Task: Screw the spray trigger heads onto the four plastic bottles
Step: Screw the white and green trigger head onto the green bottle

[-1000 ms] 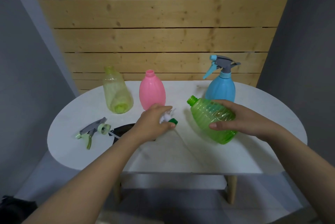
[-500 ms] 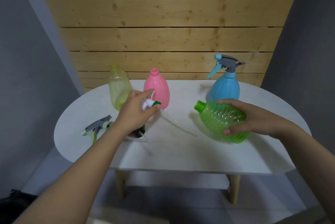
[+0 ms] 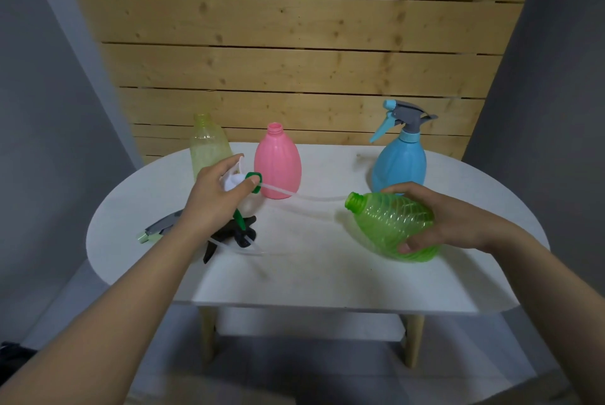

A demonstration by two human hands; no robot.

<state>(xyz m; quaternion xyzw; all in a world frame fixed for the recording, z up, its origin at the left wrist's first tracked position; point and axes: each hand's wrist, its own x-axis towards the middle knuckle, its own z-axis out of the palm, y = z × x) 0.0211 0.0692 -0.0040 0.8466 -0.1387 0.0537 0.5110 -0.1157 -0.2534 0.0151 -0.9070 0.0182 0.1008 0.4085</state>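
My left hand [image 3: 216, 201] grips a white trigger head with a green collar [image 3: 253, 180], lifted above the table; its clear dip tube [image 3: 307, 197] stretches right toward the open neck of the green bottle. My right hand [image 3: 448, 221] holds that green bottle [image 3: 389, 227] tilted, neck pointing left. An open pink bottle [image 3: 278, 162] and an open pale yellow bottle [image 3: 208, 146] stand at the back. The blue bottle [image 3: 399, 162] at back right carries a grey and blue trigger head. A black trigger head [image 3: 235, 236] and a grey and pale green one [image 3: 157, 229] lie on the table under my left forearm.
The white oval table [image 3: 327, 273] stands on wooden legs in front of a wooden slat wall [image 3: 294, 60]. Grey walls close in on both sides. The table's front edge runs below my forearms.
My left hand has lifted the white trigger head off the table and swung its tube toward the green bottle's neck. My right hand has kept hold of the tilted green bottle.
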